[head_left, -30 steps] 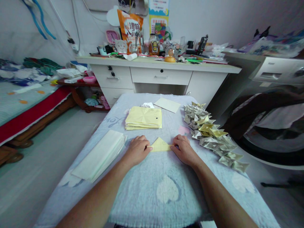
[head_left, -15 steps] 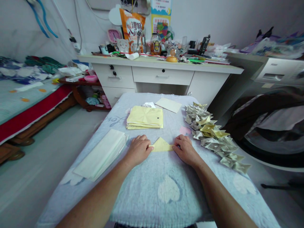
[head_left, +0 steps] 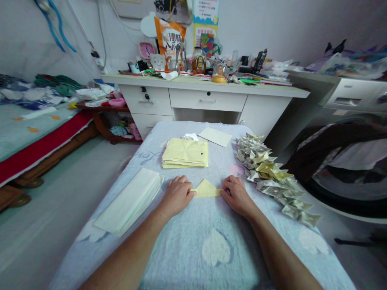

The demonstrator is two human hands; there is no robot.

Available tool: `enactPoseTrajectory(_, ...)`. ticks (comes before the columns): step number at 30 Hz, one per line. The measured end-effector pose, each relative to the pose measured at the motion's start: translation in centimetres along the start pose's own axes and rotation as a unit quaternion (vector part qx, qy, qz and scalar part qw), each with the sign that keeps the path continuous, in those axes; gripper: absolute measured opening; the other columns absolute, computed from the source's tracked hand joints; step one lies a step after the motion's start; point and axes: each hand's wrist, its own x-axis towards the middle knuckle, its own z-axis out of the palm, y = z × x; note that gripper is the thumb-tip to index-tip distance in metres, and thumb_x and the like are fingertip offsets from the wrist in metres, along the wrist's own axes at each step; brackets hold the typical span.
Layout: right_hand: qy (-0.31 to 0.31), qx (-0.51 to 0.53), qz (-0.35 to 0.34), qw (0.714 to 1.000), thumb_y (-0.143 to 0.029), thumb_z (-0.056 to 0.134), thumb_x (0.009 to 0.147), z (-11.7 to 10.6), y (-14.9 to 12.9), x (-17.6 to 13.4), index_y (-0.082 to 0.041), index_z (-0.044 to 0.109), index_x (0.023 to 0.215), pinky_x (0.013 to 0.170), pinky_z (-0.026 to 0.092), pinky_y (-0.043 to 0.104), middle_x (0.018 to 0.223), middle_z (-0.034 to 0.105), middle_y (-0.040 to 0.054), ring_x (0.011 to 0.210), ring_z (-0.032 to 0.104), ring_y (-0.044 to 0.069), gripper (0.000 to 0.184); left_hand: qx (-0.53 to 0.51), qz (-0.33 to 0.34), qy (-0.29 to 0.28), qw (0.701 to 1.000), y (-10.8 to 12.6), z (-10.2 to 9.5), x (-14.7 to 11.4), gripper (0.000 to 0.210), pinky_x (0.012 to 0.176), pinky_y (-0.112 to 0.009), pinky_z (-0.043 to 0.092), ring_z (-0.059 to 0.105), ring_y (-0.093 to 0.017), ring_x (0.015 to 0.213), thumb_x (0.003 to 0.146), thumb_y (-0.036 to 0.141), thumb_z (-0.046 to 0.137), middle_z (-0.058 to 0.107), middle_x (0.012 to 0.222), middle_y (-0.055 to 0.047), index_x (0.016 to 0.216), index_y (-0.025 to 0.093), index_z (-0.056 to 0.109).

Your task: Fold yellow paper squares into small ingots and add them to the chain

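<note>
A small yellow paper [head_left: 206, 189], folded into a triangle-topped shape, lies flat on the pale blue cloth of the table [head_left: 211, 249]. My left hand [head_left: 176, 195] pinches its left corner and my right hand [head_left: 236, 194] pinches its right corner, both pressing down on the cloth. Beyond it sits a stack of yellow creased sheets [head_left: 186, 153]. A long heap of finished folded paper pieces [head_left: 273, 181] runs along the table's right side, close to my right hand.
A stack of white sheets [head_left: 130, 200] lies at the table's left edge. A single pale sheet [head_left: 215, 137] and a crumpled white scrap [head_left: 190, 137] lie at the far end. A cluttered white desk [head_left: 208, 94] stands behind, a bed [head_left: 27, 129] at the left.
Both hands stay on the paper's corners. The view has tilted slightly, so everything sits a little lower in the picture; the paper itself has not visibly changed.
</note>
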Motion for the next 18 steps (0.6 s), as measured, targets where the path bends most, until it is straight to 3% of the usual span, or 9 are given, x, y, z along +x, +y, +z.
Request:
enactPoseTrajectory(14,0.000,-0.002,0.007,1.000,-0.022,0.056,0.082,0.14,0.03,-0.01,-0.018,0.057,0.069,0.079,0.034,0.034,0.091,0.053,0.0047,0.089,0.044,0.021,0.014,-0.001,-0.014,-0.016,1.000,0.28,-0.24,0.00,0.015,0.076,-0.033,0.033,0.050,-0.021,0.091,0.082,0.030,0.055,0.056,0.088,-0.003,0.070,0.020,0.055)
enactPoseTrajectory(17,0.003,-0.004,0.010,1.000,-0.022,0.056,0.082,0.23,0.15,0.00,-0.018,0.057,0.070,0.078,0.034,0.033,0.091,0.054,0.0049,0.089,0.045,0.021,0.012,-0.033,-0.017,0.001,0.999,0.36,-0.31,-0.11,0.005,0.079,-0.033,0.034,0.050,-0.021,0.092,0.079,0.024,0.056,0.056,0.091,-0.002,0.083,0.022,0.055)
enactPoseTrajectory(18,0.006,-0.004,0.012,1.000,-0.023,0.056,0.081,0.26,0.19,-0.01,-0.018,0.057,0.072,0.078,0.033,0.033,0.091,0.054,0.0050,0.089,0.045,0.022,0.010,-0.048,-0.015,0.010,0.999,0.39,-0.32,-0.16,0.011,0.081,-0.033,0.035,0.049,-0.021,0.094,0.079,0.021,0.055,0.056,0.093,-0.002,0.089,0.023,0.054)
